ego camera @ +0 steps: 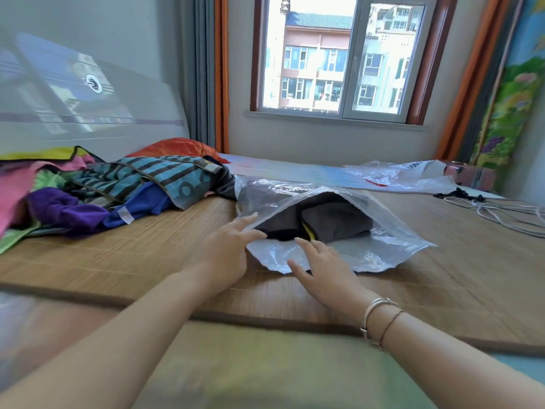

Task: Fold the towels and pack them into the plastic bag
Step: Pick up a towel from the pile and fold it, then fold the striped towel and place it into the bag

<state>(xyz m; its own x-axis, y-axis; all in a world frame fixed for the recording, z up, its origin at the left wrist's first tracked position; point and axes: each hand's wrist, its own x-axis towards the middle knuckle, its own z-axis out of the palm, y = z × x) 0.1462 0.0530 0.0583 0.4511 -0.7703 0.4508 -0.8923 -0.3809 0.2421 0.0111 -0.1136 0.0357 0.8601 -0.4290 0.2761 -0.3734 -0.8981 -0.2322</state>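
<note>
A folded dark grey towel [333, 219] sits inside the clear plastic bag [383, 249]; the left hand [227, 246] and right hand [321, 270], fingers straight, rest at its mouth; the heap of coloured towels [88, 196] along the woven mat's [147, 255] left edge is unfolded.

You look across a bed covered with a woven bamboo mat [413, 261] toward a pale wall holding a sliding window [339, 54] in a dark red-brown frame, through which bright daylight and pink and white apartment buildings show. Grey and orange curtains [206, 69] hang on both sides of it, and a glossy white headboard [88, 113] on your left mirrors the window's light. A colourful painted panel [513, 98] stands at the far right.
</note>
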